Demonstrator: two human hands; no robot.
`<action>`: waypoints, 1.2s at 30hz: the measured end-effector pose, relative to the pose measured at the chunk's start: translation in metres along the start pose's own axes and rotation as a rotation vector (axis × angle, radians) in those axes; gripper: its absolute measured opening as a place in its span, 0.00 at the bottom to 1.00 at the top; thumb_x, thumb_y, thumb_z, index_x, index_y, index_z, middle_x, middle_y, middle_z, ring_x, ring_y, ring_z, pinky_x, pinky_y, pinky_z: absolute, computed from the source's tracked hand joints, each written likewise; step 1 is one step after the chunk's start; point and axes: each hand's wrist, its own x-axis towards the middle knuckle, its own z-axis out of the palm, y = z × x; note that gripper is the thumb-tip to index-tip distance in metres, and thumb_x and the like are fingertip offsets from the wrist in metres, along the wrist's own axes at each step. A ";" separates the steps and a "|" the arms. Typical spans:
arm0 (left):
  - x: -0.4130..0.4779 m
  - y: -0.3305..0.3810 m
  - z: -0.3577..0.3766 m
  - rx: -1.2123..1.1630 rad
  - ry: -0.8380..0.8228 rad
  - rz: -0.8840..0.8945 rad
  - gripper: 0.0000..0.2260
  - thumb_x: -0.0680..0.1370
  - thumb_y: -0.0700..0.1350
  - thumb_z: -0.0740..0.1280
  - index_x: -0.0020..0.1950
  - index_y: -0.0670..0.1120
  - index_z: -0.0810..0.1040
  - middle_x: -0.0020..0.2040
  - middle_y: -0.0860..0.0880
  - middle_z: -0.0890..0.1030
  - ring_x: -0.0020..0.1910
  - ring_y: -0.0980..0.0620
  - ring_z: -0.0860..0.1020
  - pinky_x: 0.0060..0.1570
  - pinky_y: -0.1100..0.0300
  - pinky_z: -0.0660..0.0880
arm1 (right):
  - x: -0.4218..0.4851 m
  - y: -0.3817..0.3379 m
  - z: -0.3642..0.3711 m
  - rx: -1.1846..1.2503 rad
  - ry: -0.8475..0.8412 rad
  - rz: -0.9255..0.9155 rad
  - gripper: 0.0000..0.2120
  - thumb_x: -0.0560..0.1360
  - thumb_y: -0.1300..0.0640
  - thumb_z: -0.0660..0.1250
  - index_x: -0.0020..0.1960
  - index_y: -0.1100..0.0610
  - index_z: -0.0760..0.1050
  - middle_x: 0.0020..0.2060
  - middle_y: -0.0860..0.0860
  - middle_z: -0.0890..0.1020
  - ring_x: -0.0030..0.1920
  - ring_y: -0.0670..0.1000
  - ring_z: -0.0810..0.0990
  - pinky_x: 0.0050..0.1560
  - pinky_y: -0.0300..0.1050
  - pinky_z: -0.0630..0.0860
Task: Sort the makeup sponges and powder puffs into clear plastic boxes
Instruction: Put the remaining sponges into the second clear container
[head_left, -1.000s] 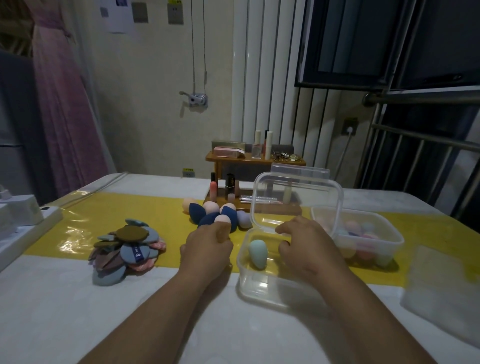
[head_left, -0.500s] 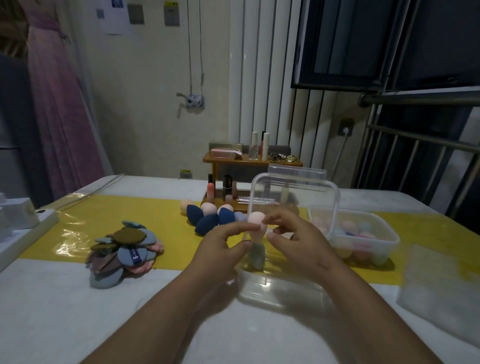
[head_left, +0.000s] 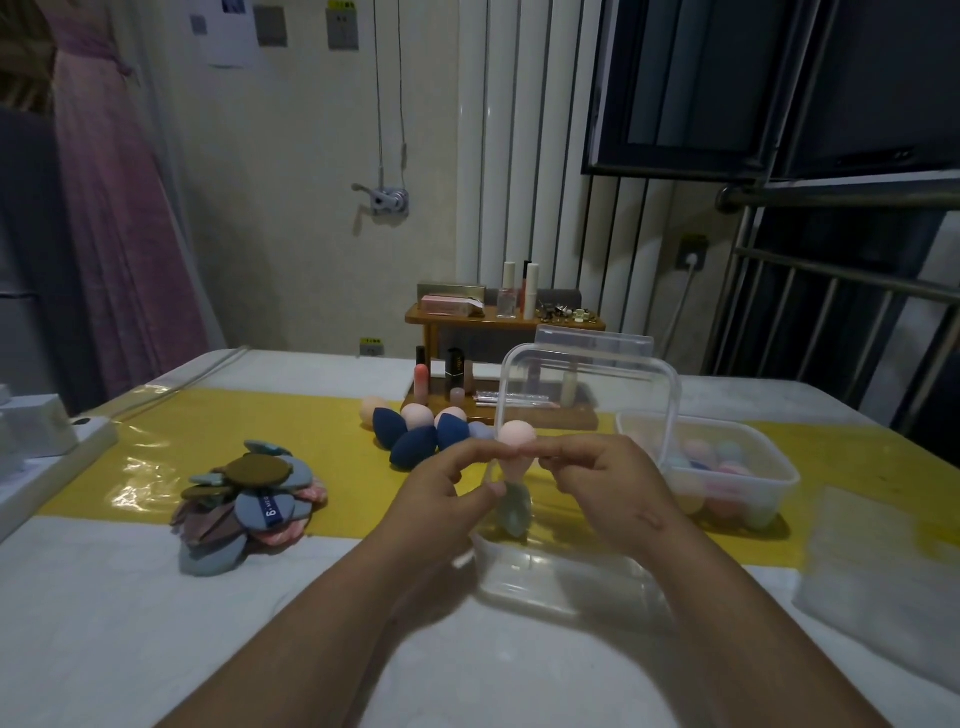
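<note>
With my left hand (head_left: 447, 480) and right hand (head_left: 605, 475) both pinched on the pink sponge (head_left: 516, 441) above the open near box (head_left: 561, 582), I judge a loose release could bounce it onto the table (head_left: 156, 623).

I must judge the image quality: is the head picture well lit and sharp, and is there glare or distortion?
Head view: dim overall; glare shines on the yellow plastic runner near the powder puffs; both hands, left hand and right hand, and the pink makeup sponge look slightly soft; wide-angle bending shows at the edges.
</note>
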 end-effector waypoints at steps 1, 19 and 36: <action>0.000 -0.001 0.000 0.005 -0.004 -0.010 0.15 0.79 0.41 0.68 0.57 0.62 0.80 0.55 0.71 0.78 0.56 0.71 0.72 0.54 0.71 0.70 | 0.000 0.000 0.000 -0.011 0.001 0.000 0.31 0.76 0.67 0.62 0.43 0.28 0.80 0.47 0.34 0.84 0.53 0.37 0.80 0.53 0.37 0.75; 0.003 -0.010 0.004 -0.018 0.014 -0.174 0.06 0.79 0.44 0.67 0.51 0.55 0.80 0.52 0.50 0.81 0.49 0.50 0.81 0.50 0.53 0.79 | 0.000 -0.006 -0.006 -0.384 0.052 0.275 0.12 0.71 0.58 0.69 0.31 0.47 0.81 0.32 0.46 0.82 0.36 0.46 0.78 0.31 0.38 0.68; 0.005 -0.013 0.003 -0.028 0.000 -0.192 0.07 0.79 0.45 0.67 0.52 0.56 0.80 0.52 0.51 0.81 0.49 0.52 0.80 0.43 0.60 0.78 | -0.004 -0.019 -0.002 -0.528 -0.106 0.362 0.10 0.74 0.60 0.65 0.42 0.49 0.83 0.45 0.51 0.83 0.46 0.53 0.80 0.49 0.44 0.78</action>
